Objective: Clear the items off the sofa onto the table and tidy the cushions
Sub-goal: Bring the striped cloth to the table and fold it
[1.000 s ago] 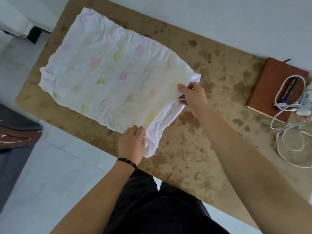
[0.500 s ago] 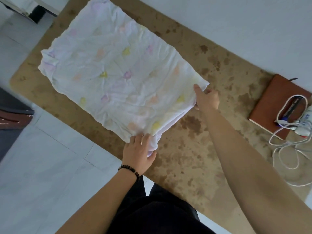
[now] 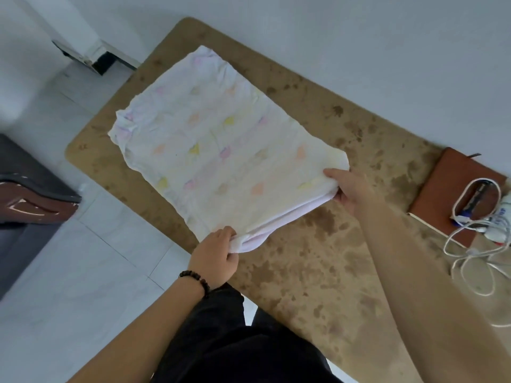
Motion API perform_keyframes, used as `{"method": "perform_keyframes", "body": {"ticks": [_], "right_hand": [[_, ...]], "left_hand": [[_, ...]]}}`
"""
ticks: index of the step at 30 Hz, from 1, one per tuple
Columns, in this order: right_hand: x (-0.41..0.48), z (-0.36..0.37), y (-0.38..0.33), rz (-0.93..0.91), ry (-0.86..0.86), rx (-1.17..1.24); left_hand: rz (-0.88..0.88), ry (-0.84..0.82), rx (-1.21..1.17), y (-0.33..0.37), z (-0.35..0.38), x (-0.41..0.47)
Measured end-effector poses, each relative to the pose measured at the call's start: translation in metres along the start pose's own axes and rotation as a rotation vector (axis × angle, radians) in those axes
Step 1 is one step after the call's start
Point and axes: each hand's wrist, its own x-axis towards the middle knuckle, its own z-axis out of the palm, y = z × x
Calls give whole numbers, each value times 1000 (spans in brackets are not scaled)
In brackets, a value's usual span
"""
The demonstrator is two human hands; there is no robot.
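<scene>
Towel (image 3: 221, 150) (folded) lengthwise along table (image 3: 318, 272), both hands pinching near corners.

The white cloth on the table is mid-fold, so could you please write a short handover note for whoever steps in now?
Left hand: pinching the near corner of the white patterned cloth.
Right hand: gripping the cloth's right-hand corner.
The cloth lies folded on the brown table. A brown notebook, white cable and small tube sit at the table's right end.
Left: finish folding; sofa cushions unchecked, sofa barely in view.
</scene>
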Motion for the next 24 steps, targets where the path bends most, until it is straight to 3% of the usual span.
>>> {"method": "perform_keyframes", "body": {"ticks": [7,10,14,18,24], "right_hand": [[-24,-48,40,-2,152,18],[-34,-53,35,-26,237,63],[-38,-28,-6,-127,317,80],[-28,45,-62,-240,240,14],[-7,184,-126,-344,148,-131]], "left_hand": [[74,-379,-110,26,12,-21],[69,-441,-248,42,9,-24],[-78,-379,-556,39,-33,-12],[-254,-220,-876,-2,-87,11],[-367,45,-851,-104,-151,61]]}}
